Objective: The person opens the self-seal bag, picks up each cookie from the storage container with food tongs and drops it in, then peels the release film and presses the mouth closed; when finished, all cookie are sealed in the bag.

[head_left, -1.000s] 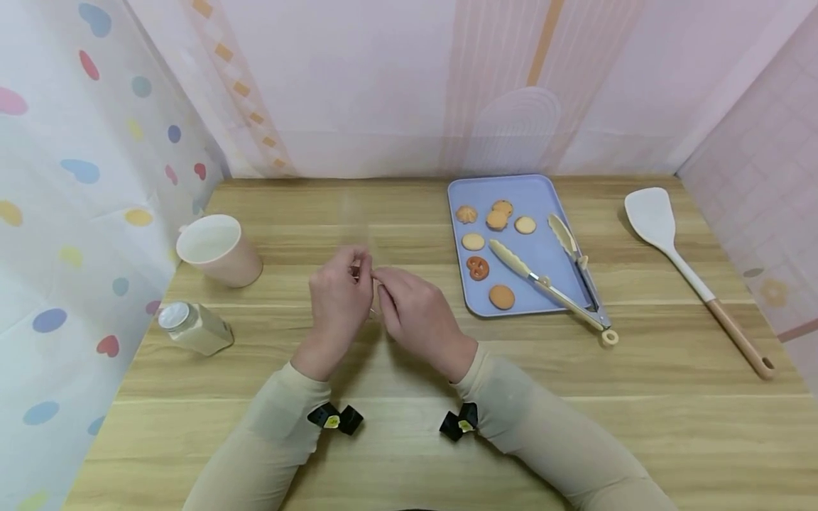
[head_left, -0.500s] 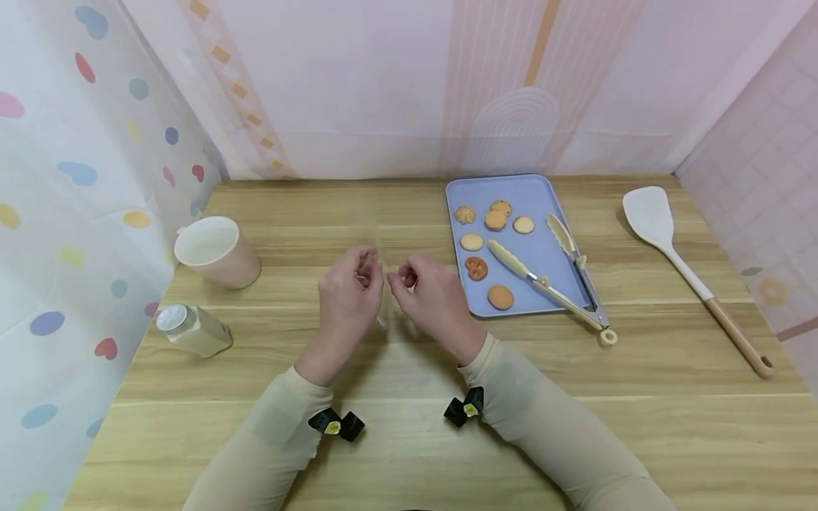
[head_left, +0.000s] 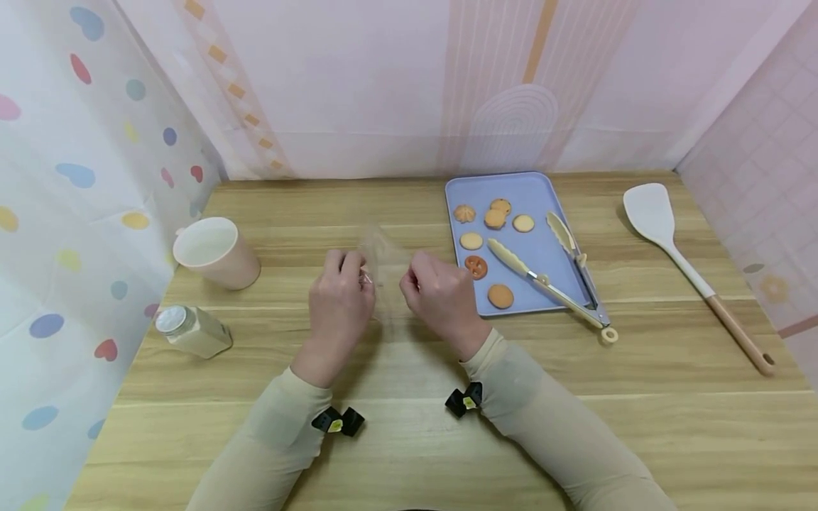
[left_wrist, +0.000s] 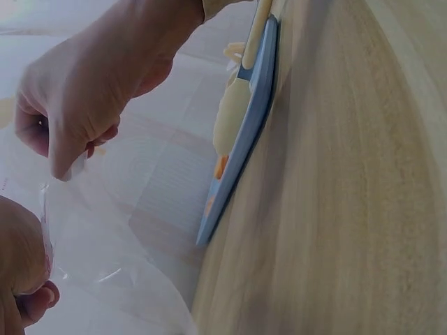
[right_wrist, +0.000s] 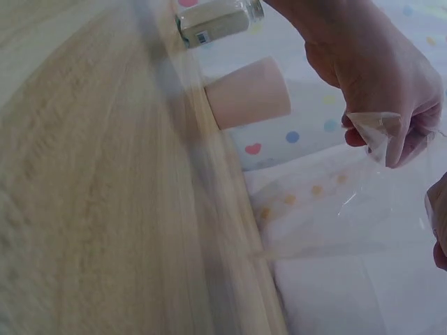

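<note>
A clear plastic bag [head_left: 382, 257] stretches between both hands above the middle of the table; its thin film is hard to make out in the head view. My left hand [head_left: 340, 299] pinches one side of its edge, and a folded corner of film [right_wrist: 380, 132] shows at the fingertips in the right wrist view. On the other side my right hand [head_left: 443, 299] pinches the film, with a small piece poking out below its thumb in the left wrist view. Hanging below the hands, the bag body [left_wrist: 115, 279] looks loose and see-through.
Right of the hands lies a lilac tray [head_left: 524, 273] with several cookies [head_left: 501, 297] and spread tongs [head_left: 543, 282]. A spatula [head_left: 677, 262] is farther right. On the left stand a pink mug [head_left: 236, 255] and a white-capped jar [head_left: 201, 333].
My hands have moved from touching at the fingertips to clearly apart, mostly by the right hand shifting right. The bag's film now spreads between them. Tray, tongs and mug stay put.
</note>
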A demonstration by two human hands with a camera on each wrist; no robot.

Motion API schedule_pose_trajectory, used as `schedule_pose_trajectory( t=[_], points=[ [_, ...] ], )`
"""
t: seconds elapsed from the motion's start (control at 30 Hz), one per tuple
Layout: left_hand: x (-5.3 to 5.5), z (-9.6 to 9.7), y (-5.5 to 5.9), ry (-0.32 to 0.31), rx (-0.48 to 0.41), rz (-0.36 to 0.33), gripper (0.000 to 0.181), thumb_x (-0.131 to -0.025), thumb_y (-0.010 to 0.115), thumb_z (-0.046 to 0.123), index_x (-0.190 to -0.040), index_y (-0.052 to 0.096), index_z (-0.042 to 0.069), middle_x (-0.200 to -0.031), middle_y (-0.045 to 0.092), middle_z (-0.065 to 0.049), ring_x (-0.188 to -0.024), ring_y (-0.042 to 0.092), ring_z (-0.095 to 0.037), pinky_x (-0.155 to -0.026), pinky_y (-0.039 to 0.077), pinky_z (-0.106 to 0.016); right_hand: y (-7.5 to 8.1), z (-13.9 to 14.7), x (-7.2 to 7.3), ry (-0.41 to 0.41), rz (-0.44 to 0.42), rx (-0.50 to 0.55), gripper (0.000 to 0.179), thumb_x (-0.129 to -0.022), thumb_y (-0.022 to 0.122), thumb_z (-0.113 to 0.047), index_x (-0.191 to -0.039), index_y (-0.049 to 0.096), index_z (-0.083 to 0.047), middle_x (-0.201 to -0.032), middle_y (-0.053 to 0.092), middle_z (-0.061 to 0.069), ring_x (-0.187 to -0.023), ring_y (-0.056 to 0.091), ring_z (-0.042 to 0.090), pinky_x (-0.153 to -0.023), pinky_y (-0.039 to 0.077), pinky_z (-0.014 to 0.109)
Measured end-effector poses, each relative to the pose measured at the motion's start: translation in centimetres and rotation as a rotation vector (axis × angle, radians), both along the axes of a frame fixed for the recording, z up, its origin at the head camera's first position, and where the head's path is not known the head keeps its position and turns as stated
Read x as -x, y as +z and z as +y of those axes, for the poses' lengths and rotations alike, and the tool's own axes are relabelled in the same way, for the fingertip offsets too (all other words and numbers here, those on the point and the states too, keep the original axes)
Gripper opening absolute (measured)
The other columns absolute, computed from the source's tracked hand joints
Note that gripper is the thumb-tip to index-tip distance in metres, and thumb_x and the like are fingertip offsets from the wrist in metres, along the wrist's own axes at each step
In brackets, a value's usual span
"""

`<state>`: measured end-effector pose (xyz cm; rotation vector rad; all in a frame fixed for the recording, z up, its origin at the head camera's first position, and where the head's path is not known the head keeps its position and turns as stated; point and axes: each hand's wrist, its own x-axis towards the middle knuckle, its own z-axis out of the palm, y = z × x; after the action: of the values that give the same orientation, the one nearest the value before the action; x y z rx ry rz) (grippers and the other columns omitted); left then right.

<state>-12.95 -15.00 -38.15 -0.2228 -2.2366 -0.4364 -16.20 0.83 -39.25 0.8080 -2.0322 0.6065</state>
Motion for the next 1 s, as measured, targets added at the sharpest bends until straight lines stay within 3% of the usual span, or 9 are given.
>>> schedule_pose_trajectory(
  t=[0.17,0.33,0.43,0.53,0.6,0.67,0.8,0.9,1.0],
  points=[
    [-0.2,-0.1,0.5,0.045,0.0,0.017,0.013,-0.07,0.055,-0.012,-0.078,0.06,-0.003,-0.078,0.052,-0.016,-0.053,0.055,-0.031,-0.041,0.045,-0.042,0.2,0.0,0.0,0.008,0.033,0.021,0.013,-0.073,0.058,0.0,-0.068,0.051,-0.009,-0.054,0.044,-0.003,-0.04,0.04,0.009,-0.036,0.029,0.024],
    [-0.3,-0.1,1.1,0.045,-0.031,0.029,0.014,-0.07,0.053,-0.013,-0.077,0.061,-0.004,-0.078,0.052,-0.016,-0.052,0.054,-0.03,-0.04,0.044,-0.041,0.5,-0.1,-0.1,0.037,0.061,0.022,0.009,-0.071,0.056,0.0,-0.073,0.057,-0.009,-0.058,0.053,-0.002,-0.041,0.044,0.009,-0.036,0.032,0.024],
    [-0.3,-0.2,1.6,-0.002,-0.088,0.016,0.014,-0.07,0.053,-0.013,-0.077,0.06,-0.003,-0.079,0.053,-0.016,-0.053,0.055,-0.027,-0.042,0.046,-0.037,0.8,-0.1,-0.3,0.158,0.068,0.053,0.007,-0.077,0.055,-0.004,-0.078,0.061,-0.008,-0.061,0.057,-0.002,-0.044,0.047,0.008,-0.039,0.036,0.023],
    [-0.2,-0.6,2.3,-0.059,-0.238,-0.038,0.016,-0.072,0.053,-0.012,-0.078,0.063,-0.001,-0.073,0.06,-0.013,-0.049,0.054,-0.019,-0.043,0.043,-0.027,1.1,0.1,-0.4,0.339,-0.046,0.195,0.011,-0.084,0.055,-0.011,-0.084,0.062,-0.002,-0.063,0.058,0.001,-0.048,0.048,0.008,-0.044,0.04,0.022],
    [-0.3,-1.0,2.8,-0.116,-0.407,-0.106,0.014,-0.078,0.055,-0.01,-0.08,0.065,0.0,-0.072,0.064,-0.01,-0.046,0.054,-0.014,-0.042,0.041,-0.022,1.1,0.3,-0.2,0.424,-0.219,0.367,0.017,-0.088,0.055,-0.015,-0.088,0.061,0.001,-0.065,0.057,0.004,-0.051,0.048,0.01,-0.047,0.04,0.022],
    [-0.4,-1.2,3.3,-0.193,-0.598,-0.182,0.012,-0.083,0.056,-0.007,-0.082,0.066,0.0,-0.072,0.067,-0.008,-0.042,0.053,-0.012,-0.038,0.039,-0.019,1.1,0.6,0.2,0.463,-0.454,0.563,0.021,-0.092,0.054,-0.018,-0.094,0.059,0.002,-0.071,0.057,0.006,-0.058,0.05,0.015,-0.052,0.042,0.023],
    [-0.7,-1.5,4.0,-0.413,-0.964,-0.34,0.008,-0.087,0.06,-0.008,-0.083,0.062,-0.002,-0.081,0.071,-0.009,-0.043,0.054,-0.014,-0.039,0.042,-0.019,0.5,0.8,1.6,0.538,-1.064,0.882,0.021,-0.098,0.055,-0.024,-0.105,0.056,-0.004,-0.093,0.058,0.006,-0.087,0.055,0.025,-0.076,0.047,0.034],
    [-0.8,-1.6,4.3,-0.587,-1.197,-0.453,0.015,-0.086,0.062,-0.012,-0.081,0.062,0.002,-0.081,0.071,-0.007,-0.045,0.052,-0.013,-0.04,0.04,-0.018,-0.2,0.9,2.5,0.708,-1.461,0.993,0.027,-0.1,0.053,-0.024,-0.118,0.054,-0.005,-0.112,0.058,0.007,-0.112,0.05,0.03,-0.099,0.039,0.046],
    [-0.7,-1.8,4.5,-0.692,-1.331,-0.539,0.022,-0.085,0.061,-0.014,-0.079,0.064,0.007,-0.079,0.071,-0.005,-0.047,0.05,-0.009,-0.041,0.038,-0.016,-0.7,1.2,2.9,0.896,-1.663,1.03,0.04,-0.098,0.057,-0.023,-0.132,0.049,-0.004,-0.118,0.061,0.005,-0.117,0.051,0.027,-0.104,0.036,0.046]
  ],
)
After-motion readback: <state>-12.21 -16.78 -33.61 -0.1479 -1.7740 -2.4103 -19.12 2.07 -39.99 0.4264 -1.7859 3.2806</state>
